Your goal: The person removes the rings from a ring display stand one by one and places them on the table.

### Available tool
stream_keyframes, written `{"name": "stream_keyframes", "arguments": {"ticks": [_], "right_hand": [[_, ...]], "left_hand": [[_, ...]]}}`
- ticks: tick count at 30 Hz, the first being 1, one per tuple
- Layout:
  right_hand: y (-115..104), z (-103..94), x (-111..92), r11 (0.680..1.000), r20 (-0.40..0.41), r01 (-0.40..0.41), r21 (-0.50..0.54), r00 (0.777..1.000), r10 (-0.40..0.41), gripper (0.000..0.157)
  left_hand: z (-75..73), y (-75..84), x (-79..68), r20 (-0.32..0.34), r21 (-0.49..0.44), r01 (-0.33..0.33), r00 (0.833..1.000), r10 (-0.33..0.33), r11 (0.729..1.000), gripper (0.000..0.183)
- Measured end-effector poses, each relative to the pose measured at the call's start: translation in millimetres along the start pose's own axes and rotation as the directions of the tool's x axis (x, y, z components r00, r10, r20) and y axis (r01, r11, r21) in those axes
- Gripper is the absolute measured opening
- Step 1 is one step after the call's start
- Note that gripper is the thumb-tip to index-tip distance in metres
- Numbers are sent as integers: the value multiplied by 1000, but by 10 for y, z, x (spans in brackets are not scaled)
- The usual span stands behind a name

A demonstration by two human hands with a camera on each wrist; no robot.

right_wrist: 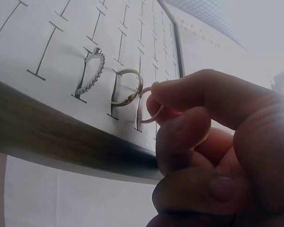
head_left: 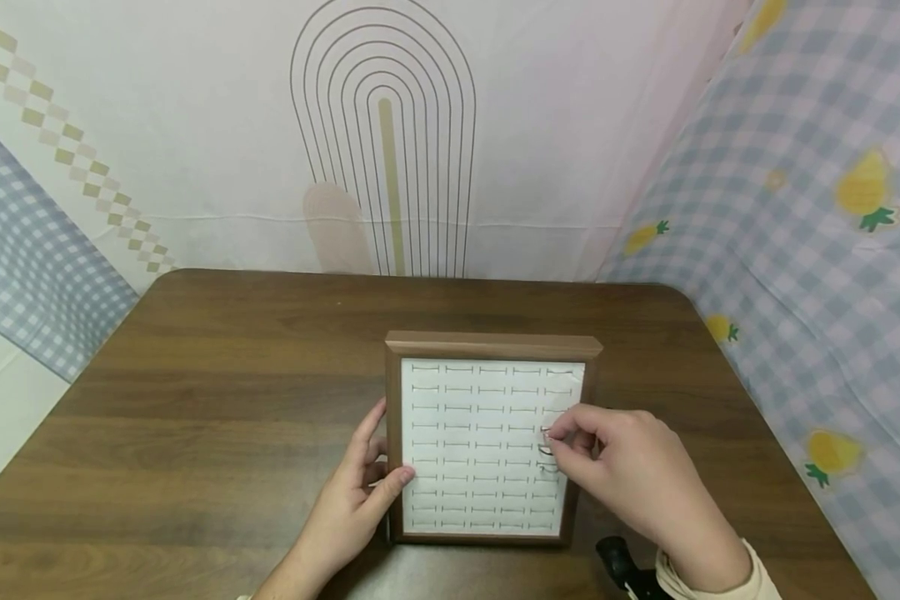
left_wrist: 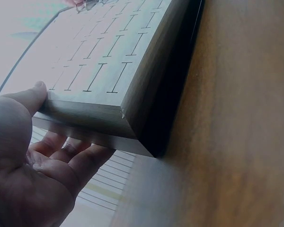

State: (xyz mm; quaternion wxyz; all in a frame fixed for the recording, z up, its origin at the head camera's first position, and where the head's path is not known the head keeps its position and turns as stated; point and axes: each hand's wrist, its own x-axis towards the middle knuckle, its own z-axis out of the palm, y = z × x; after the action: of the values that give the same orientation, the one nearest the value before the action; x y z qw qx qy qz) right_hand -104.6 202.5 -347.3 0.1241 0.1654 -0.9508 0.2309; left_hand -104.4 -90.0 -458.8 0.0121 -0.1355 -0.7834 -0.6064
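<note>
A ring display board in a brown wooden frame (head_left: pixel 495 343), with rows of slits in its white face, is held tilted up above the table. My left hand (head_left: pixel 348 496) grips its left edge, thumb on the front and fingers behind. On the right side, my right hand (head_left: pixel 637 467) pinches a thin rose-gold ring (right_wrist: pixel 149 121) between thumb and forefinger, its lower part at a slit. Beside it, a gold ring (right_wrist: pixel 138 78) and a silver ring with a beaded-looking band (right_wrist: pixel 102 68) sit in neighbouring slits of the same column.
The board stands over a brown wooden table (head_left: pixel 232 400). A pale patterned cloth (head_left: pixel 532 125) hangs behind, and a blue checked cloth with yellow fruit (head_left: pixel 780 275) hangs at the right. A black object (head_left: pixel 618 558) shows by the right sleeve (head_left: pixel 757 575).
</note>
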Motion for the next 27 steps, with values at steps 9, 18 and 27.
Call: {"name": "stream_keyframes", "arguments": {"ticks": [9, 18, 27], "right_hand": [[25, -6, -3, 999, -12, 24, 39, 1000, -24, 26], [45, -5, -7, 997, -12, 38, 69, 999, -37, 27], [38, -36, -3, 995, 26, 8, 102, 1000, -11, 27]], "left_hand": [[-1, -12, 1, 6, 6, -21, 1000, 21, 1000, 84], [0, -10, -2, -1, 7, -9, 1000, 9, 1000, 85], [-5, 3, -4, 6, 7, -31, 999, 31, 999, 82]]}}
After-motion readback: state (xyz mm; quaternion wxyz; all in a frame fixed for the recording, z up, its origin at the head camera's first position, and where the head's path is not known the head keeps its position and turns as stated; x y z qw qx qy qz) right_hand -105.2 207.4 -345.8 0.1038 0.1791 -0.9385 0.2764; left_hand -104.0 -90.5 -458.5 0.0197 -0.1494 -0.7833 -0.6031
